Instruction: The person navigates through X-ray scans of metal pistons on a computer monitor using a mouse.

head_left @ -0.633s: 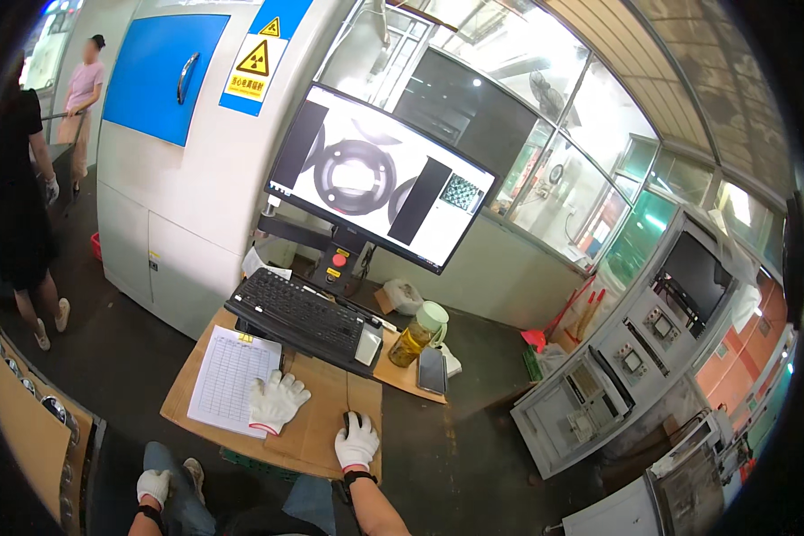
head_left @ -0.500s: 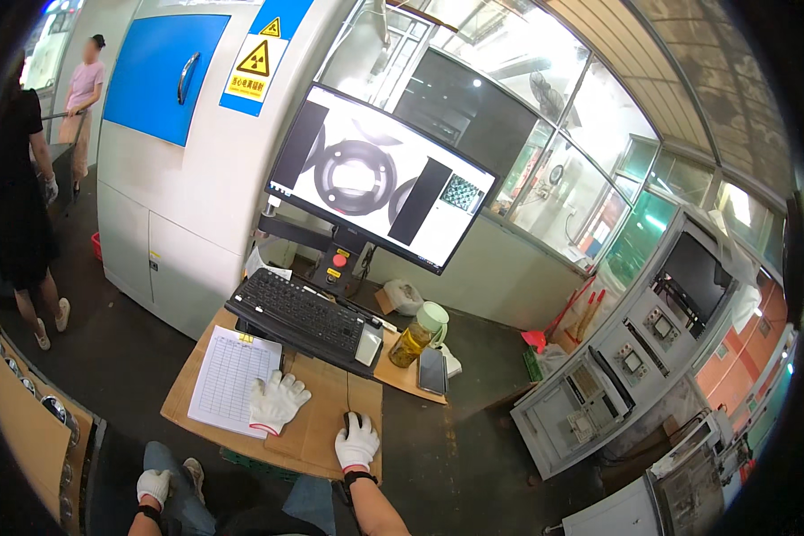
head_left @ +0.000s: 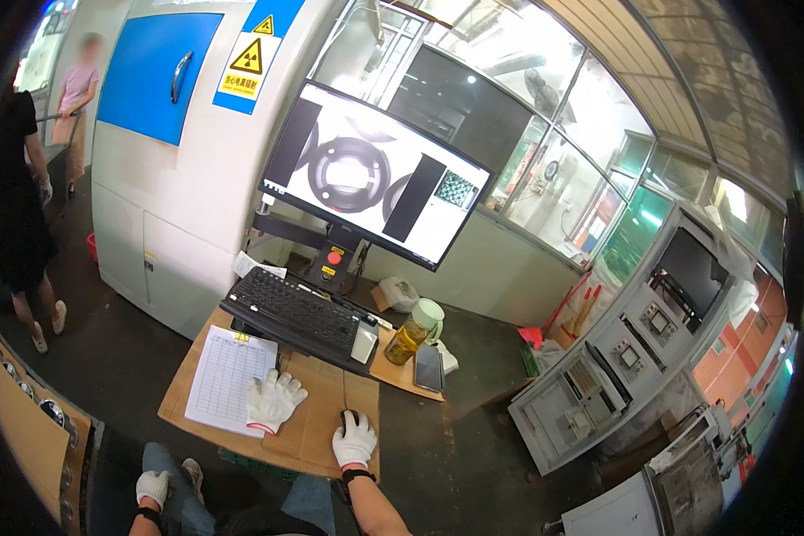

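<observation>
My right hand (head_left: pixel 355 443), in a white knit glove, rests over a black computer mouse (head_left: pixel 349 416) on the cardboard-covered desk (head_left: pixel 322 438). The mouse shows only at its front, between the gloved fingers. Low at the left, my left hand (head_left: pixel 153 487) lies on my thigh, also gloved, its fingers curled closed with nothing seen in them. An empty white glove (head_left: pixel 275 400) lies partly on a clipboard with a printed table sheet (head_left: pixel 228 371). Beyond them are a black keyboard (head_left: pixel 295 308) and a tilted monitor (head_left: pixel 375 170) showing a grey ring-shaped part.
A jar with a pale green lid (head_left: pixel 408 342) and a phone (head_left: pixel 429 368) sit right of the keyboard. A red button (head_left: pixel 334 258) is below the monitor. Behind stands a large white cabinet (head_left: pixel 165 241); a grey control console (head_left: pixel 598 375) is at right. Two people stand far left.
The view has shifted slightly, so the scene sits a little further left. My right hand stays on the mouse and my left on my thigh. The screen picture looks the same.
</observation>
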{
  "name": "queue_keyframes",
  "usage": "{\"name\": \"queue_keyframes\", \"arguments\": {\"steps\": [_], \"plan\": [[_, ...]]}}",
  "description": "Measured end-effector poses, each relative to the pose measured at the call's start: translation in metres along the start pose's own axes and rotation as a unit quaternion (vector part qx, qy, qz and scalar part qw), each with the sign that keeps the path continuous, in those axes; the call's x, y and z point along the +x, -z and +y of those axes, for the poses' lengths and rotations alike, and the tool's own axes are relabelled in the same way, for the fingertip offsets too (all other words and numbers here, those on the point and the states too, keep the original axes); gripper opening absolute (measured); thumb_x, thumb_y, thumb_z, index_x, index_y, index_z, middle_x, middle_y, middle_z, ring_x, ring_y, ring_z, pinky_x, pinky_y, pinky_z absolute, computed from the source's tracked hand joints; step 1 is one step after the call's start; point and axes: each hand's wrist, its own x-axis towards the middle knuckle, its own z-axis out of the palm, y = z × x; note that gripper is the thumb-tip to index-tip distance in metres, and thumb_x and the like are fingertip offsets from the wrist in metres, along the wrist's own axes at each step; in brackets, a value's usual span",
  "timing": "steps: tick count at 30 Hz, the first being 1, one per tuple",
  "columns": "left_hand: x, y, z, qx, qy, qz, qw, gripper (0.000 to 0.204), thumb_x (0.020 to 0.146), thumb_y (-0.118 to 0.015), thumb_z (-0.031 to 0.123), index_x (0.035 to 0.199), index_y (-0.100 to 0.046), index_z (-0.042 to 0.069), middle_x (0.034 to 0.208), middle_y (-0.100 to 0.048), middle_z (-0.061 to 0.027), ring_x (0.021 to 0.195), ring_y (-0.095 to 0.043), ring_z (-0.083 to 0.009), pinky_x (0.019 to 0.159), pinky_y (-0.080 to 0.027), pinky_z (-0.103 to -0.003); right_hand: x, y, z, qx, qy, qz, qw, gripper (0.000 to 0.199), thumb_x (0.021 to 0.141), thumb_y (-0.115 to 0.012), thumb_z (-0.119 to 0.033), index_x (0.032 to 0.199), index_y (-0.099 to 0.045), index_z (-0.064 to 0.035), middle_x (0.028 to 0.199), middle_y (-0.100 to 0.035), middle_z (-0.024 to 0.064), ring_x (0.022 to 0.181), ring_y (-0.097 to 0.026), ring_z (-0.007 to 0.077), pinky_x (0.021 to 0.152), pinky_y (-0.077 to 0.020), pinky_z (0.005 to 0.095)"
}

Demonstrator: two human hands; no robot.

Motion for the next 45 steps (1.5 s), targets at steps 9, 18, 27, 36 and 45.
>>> {"name": "queue_keyframes", "arguments": {"steps": [9, 18, 27, 36, 45], "plan": [[0.005, -0.008, -0.011, -0.021, -0.011, 0.011, 1.000, 0.034, 0.087, -0.061, 0.026, 0.069, -0.069, -0.001, 0.056, -0.063, -0.0120, 0.047, -0.062, -0.0235, 0.046, -0.047, -0.037, -0.001, 0.001, 0.001, 0.001, 0.000, 0.001, 1.000, 0.043, 0.078, -0.063, -0.026, 0.120, -0.061, -0.0212, 0.129, -0.056, 0.0141, 0.102, -0.059, 0.0385, 0.087, -0.0483, 0.0496], [0.027, -0.026, -0.043, 0.030, -0.029, 0.030, 0.999, 0.037, 0.087, -0.061, 0.029, 0.069, -0.068, -0.003, 0.057, -0.063, -0.0137, 0.051, -0.064, -0.0262, 0.050, -0.049, -0.039, 0.000, 0.000, 0.002, 0.006, 0.009, 0.008, 1.000, 0.045, 0.077, -0.063, -0.026, 0.122, -0.060, -0.0216, 0.127, -0.056, 0.0131, 0.101, -0.060, 0.0368, 0.085, -0.0491, 0.0503], [0.024, -0.023, -0.037, 0.047, -0.018, 0.043, 0.998, 0.039, 0.084, -0.061, 0.034, 0.071, -0.069, -0.003, 0.061, -0.064, -0.0185, 0.060, -0.066, -0.0322, 0.058, -0.050, -0.042, 0.001, 0.004, -0.001, 0.007, 0.008, 0.010, 1.000, 0.042, 0.076, -0.064, -0.025, 0.118, -0.061, -0.0207, 0.123, -0.058, 0.0131, 0.098, -0.060, 0.0383, 0.084, -0.0492, 0.0495], [0.055, -0.039, -0.084, 0.108, -0.107, -0.019, 0.988, 0.026, 0.091, -0.051, 0.027, 0.088, -0.067, 0.007, 0.074, -0.065, -0.0179, 0.070, -0.065, -0.0338, 0.064, -0.050, -0.045, -0.002, 0.002, 0.001, 0.006, -0.015, -0.009, 1.000, 0.044, 0.077, -0.062, -0.027, 0.121, -0.060, -0.0214, 0.127, -0.056, 0.0139, 0.103, -0.058, 0.0390, 0.088, -0.0473, 0.0497], [0.069, -0.042, -0.101, 0.241, -0.230, -0.054, 0.941, 0.023, 0.096, -0.042, 0.016, 0.108, -0.062, 0.014, 0.088, -0.064, -0.0204, 0.081, -0.062, -0.0368, 0.070, -0.050, -0.048, 0.000, 0.002, 0.002, 0.022, -0.014, -0.002, 1.000, 0.046, 0.076, -0.061, -0.024, 0.121, -0.059, -0.0211, 0.127, -0.055, 0.0136, 0.101, -0.059, 0.0387, 0.087, -0.0480, 0.0510]]}}
